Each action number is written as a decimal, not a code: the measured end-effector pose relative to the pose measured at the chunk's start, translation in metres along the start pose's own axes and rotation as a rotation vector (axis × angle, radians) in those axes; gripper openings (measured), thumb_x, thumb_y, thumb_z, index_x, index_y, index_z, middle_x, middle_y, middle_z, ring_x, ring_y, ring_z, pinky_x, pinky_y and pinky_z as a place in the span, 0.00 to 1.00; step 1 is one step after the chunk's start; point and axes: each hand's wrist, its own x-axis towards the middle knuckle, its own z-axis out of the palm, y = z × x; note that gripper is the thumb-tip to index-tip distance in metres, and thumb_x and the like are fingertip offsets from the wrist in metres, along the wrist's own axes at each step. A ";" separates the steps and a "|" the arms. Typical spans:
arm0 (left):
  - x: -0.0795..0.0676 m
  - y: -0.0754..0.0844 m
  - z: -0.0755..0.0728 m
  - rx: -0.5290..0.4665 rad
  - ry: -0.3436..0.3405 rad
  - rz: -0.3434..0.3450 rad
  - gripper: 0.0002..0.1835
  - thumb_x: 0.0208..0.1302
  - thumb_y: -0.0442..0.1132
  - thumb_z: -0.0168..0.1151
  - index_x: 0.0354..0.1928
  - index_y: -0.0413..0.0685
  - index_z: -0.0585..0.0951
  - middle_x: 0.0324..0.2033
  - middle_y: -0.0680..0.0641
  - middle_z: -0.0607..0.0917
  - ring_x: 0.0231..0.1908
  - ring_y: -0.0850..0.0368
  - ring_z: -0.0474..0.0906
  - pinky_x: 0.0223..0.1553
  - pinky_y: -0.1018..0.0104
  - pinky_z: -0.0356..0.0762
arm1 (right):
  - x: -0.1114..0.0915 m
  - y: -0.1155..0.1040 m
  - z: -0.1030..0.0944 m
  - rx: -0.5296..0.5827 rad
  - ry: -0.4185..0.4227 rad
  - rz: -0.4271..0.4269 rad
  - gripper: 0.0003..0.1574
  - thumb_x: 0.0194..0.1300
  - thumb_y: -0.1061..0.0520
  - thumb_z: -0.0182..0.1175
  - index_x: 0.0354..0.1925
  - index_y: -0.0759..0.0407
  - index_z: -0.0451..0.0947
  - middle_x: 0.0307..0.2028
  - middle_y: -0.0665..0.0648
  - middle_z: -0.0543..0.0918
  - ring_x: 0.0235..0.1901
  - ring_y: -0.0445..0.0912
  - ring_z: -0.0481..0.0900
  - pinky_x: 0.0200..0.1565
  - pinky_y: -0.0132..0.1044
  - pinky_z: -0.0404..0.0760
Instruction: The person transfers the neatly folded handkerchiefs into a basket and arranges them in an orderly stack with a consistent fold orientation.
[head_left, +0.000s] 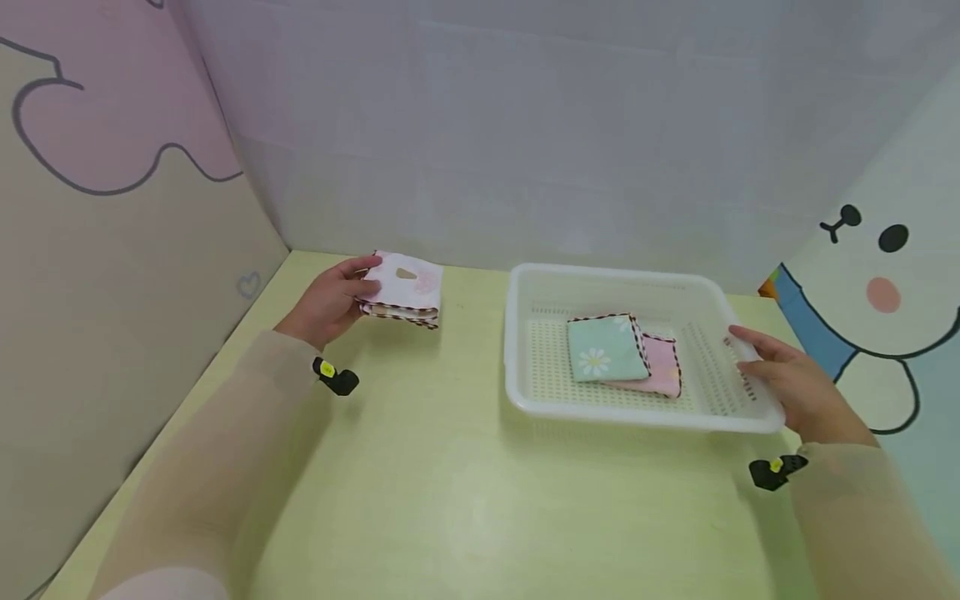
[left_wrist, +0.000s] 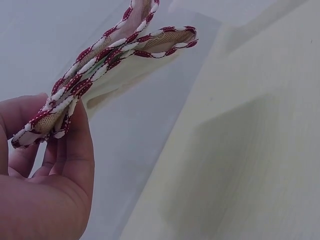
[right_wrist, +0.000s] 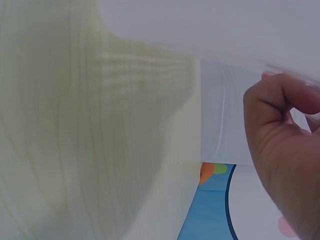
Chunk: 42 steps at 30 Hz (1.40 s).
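My left hand [head_left: 324, 302] pinches folded cloths [head_left: 408, 287] with thumb and fingers, above the table's back left. The top one is white and pink with a tan patch. In the left wrist view, folded layers edged in red-and-white trim [left_wrist: 90, 67] stick out past the fingers; how many pieces there are, I cannot tell. My right hand [head_left: 798, 387] grips the right end of a white plastic basket [head_left: 600, 408], which appears lifted over its shadow. Inside the basket, a mint-green folded cloth [head_left: 600, 346] with daisies partly covers a pink folded cloth [head_left: 663, 367].
A pale yellow-green wood-grain table [head_left: 450, 500] lies beneath both hands. Behind it hangs a light grey-white sheet [head_left: 480, 150]. A panel with pink cloud shapes [head_left: 112, 125] stands at left, and one with cartoon figures [head_left: 900, 258] at right.
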 end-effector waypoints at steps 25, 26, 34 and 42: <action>-0.041 0.009 0.082 -0.135 -0.206 0.164 0.25 0.74 0.21 0.52 0.69 0.44 0.72 0.73 0.47 0.64 0.66 0.46 0.63 0.51 0.68 0.79 | -0.003 0.001 0.000 -0.042 -0.007 -0.015 0.42 0.81 0.53 0.53 0.83 0.37 0.47 0.82 0.57 0.43 0.47 0.35 0.81 0.47 0.44 0.86; -0.042 0.009 0.085 -0.139 -0.204 0.172 0.25 0.73 0.21 0.53 0.68 0.44 0.72 0.72 0.46 0.64 0.65 0.47 0.64 0.51 0.68 0.79 | -0.002 0.001 0.000 -0.028 -0.009 -0.022 0.42 0.81 0.54 0.54 0.83 0.38 0.47 0.82 0.57 0.44 0.47 0.36 0.81 0.47 0.44 0.86; -0.045 0.006 0.110 -0.184 -0.153 0.234 0.20 0.72 0.22 0.54 0.60 0.48 0.78 0.68 0.45 0.69 0.63 0.46 0.67 0.52 0.66 0.78 | -0.001 0.000 -0.001 0.013 -0.011 -0.023 0.43 0.80 0.56 0.55 0.83 0.38 0.48 0.80 0.57 0.47 0.46 0.36 0.82 0.45 0.45 0.87; -0.043 0.000 0.132 -0.240 -0.169 0.217 0.20 0.71 0.20 0.55 0.56 0.49 0.79 0.66 0.45 0.71 0.61 0.47 0.68 0.50 0.67 0.78 | 0.000 0.002 -0.001 0.028 -0.012 -0.012 0.43 0.80 0.56 0.55 0.83 0.38 0.49 0.82 0.55 0.45 0.46 0.36 0.81 0.46 0.44 0.87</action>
